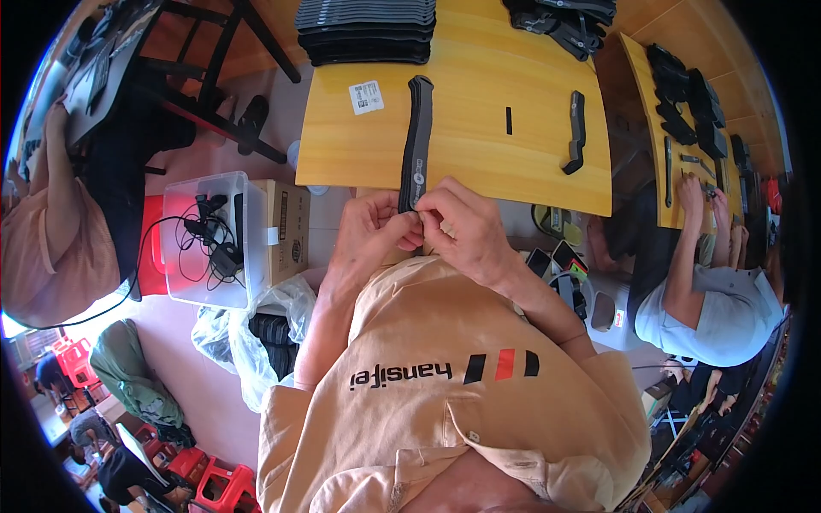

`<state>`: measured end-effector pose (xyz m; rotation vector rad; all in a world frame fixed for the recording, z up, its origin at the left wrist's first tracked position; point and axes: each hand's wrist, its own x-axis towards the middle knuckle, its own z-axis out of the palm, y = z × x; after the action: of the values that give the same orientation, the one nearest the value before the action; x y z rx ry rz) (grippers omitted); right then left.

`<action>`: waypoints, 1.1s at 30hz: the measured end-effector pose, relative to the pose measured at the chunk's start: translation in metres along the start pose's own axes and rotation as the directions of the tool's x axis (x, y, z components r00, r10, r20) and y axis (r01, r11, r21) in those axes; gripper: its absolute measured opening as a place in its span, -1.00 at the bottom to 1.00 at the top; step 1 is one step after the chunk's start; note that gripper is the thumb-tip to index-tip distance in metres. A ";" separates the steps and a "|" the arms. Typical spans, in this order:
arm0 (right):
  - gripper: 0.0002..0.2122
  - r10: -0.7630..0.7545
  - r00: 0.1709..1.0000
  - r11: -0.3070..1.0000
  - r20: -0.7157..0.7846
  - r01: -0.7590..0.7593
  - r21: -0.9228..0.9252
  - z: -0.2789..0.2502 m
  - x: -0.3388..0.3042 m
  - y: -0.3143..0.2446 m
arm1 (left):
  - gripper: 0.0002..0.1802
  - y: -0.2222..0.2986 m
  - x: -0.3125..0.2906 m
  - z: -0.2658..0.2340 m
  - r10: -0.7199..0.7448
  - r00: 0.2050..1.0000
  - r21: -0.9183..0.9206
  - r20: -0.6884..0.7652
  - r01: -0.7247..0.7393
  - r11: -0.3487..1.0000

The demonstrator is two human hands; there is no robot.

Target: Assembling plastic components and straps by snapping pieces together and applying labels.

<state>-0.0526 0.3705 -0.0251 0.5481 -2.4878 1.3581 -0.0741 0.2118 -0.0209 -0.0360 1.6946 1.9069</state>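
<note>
A long black and grey fabric strap [417, 137] lies lengthwise on the yellow wooden table [479, 81], its near end reaching past the front edge toward my body. Both hands pinch that near end. My left hand [369, 229] is closed at the strap's left side, thumb and fingers drawn together. From the right, my right hand [466, 229] grips the same end between thumb and fingertips. The fingers hide the strap's tip. A shorter strap with bent ends [576, 132] and a thin black strip [509, 120] rest to the right.
Stacked straps [366, 38] stand at the table's far left, with a loose pile [564, 26] at far right. A white label [366, 97] lies left. Beside the table are a clear bin [250, 286] of cables and a cardboard box [287, 231]. People sit on both sides.
</note>
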 end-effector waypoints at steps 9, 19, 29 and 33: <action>-0.88 -0.044 0.999 0.990 0.008 0.044 -0.132 0.004 -0.001 0.001 | -0.84 -0.008 0.005 0.000 0.025 1.000 -0.062 -0.011 -0.026 0.998; -0.80 -0.219 0.976 0.925 -0.018 0.201 -0.323 0.012 -0.005 0.000 | -0.81 -0.018 0.006 0.009 0.058 0.994 -0.083 -0.094 -0.066 0.994; -0.84 -0.088 0.996 0.976 0.014 0.089 -0.197 0.002 -0.002 0.011 | -0.79 -0.022 0.011 0.015 0.054 0.996 -0.094 -0.067 -0.060 0.994; -0.88 0.041 0.998 0.998 -0.047 -0.044 -0.055 -0.002 -0.003 0.014 | -0.81 -0.019 0.010 0.014 0.051 0.999 -0.096 -0.010 -0.051 0.994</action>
<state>-0.0561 0.3796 -0.0354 0.4493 -2.5057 1.2960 -0.0695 0.2296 -0.0393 -0.0382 1.6217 2.0280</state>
